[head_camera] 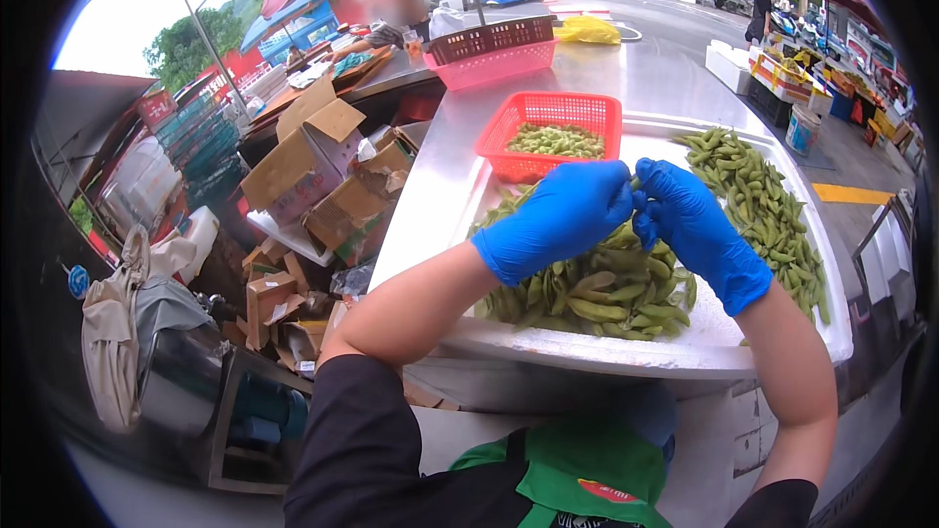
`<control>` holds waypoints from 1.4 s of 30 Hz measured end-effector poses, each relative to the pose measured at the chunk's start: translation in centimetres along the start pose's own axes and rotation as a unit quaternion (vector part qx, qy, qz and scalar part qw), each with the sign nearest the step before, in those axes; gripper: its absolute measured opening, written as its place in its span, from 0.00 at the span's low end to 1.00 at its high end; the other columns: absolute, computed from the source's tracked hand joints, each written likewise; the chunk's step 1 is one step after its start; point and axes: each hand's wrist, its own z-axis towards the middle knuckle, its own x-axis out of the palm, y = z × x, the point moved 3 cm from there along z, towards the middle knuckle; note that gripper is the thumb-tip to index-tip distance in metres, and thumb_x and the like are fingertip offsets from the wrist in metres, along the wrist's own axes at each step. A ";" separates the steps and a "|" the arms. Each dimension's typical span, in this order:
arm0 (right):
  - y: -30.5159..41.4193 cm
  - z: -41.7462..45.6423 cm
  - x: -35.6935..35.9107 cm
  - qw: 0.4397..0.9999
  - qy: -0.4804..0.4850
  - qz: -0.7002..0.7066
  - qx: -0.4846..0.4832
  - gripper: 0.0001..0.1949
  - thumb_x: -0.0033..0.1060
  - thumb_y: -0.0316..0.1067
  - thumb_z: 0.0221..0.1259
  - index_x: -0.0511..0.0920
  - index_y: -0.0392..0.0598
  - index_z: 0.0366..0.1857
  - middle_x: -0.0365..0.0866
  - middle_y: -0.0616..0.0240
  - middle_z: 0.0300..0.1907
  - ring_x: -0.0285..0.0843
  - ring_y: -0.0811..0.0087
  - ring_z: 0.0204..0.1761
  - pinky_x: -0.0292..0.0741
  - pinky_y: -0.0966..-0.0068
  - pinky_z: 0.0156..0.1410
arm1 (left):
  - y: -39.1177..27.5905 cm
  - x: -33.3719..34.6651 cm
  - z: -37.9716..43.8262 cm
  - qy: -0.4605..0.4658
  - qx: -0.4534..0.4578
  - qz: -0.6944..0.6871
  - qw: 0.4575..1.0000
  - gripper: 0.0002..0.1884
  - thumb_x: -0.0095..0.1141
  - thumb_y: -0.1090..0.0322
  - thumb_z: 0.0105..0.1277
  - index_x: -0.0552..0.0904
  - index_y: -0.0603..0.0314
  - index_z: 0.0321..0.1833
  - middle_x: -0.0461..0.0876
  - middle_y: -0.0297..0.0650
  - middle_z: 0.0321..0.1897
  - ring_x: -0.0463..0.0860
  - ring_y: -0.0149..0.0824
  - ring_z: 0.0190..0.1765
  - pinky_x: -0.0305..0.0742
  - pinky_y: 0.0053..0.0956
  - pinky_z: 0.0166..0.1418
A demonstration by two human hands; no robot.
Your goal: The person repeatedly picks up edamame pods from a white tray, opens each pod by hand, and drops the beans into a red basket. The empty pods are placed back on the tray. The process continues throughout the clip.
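My left hand [561,216] and my right hand [686,224], both in blue gloves, meet above a white foam tray [722,323]. Pinched between their fingertips is a green soybean pod [635,182], mostly hidden by the gloves. Beneath them lies a heap of green soybean pods [623,293], partly covered by my hands. Another pile of pods [770,220] runs along the tray's right side. Behind my left hand, a red plastic basket [491,136] holds shelled green beans [557,141]; it rests at the tray's back left corner.
The tray lies on a metal table [422,235]. Farther back stand a pink basket [499,67] with a dark one in it, and a yellow plastic bag [589,30]. Cardboard boxes [323,169] crowd the left side. A person's arm [359,46] reaches over a neighbouring table.
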 end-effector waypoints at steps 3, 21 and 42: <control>-1.0 0.3 -1.2 0.993 0.002 -0.115 -0.002 0.18 0.62 0.50 0.60 0.75 0.43 0.31 0.77 0.66 0.23 0.75 0.77 0.21 0.73 0.81 0.24 | -1.4 0.1 -0.2 0.040 0.013 0.006 0.999 0.10 0.46 0.66 0.67 0.77 0.66 0.41 0.81 0.50 0.30 0.83 0.38 0.35 0.76 0.35 0.40; -2.5 1.5 -1.9 0.996 0.010 0.068 0.049 0.08 0.53 0.33 0.55 0.77 0.41 0.35 0.78 0.60 0.31 0.75 0.72 0.30 0.73 0.77 0.34 | -1.4 0.2 0.3 -0.023 0.080 0.277 0.957 0.08 0.55 0.66 0.59 0.73 0.57 0.25 0.75 0.44 0.17 0.78 0.47 0.24 0.68 0.38 0.35; 0.3 0.8 -1.4 0.990 0.060 0.088 -0.094 0.08 0.57 0.38 0.65 0.76 0.45 0.31 0.75 0.67 0.22 0.68 0.81 0.20 0.65 0.87 0.24 | -0.7 1.1 -0.2 0.123 -0.223 -0.669 0.698 0.10 0.44 0.62 0.71 0.75 0.59 0.36 0.71 0.30 0.23 0.64 0.20 0.22 0.56 0.15 0.26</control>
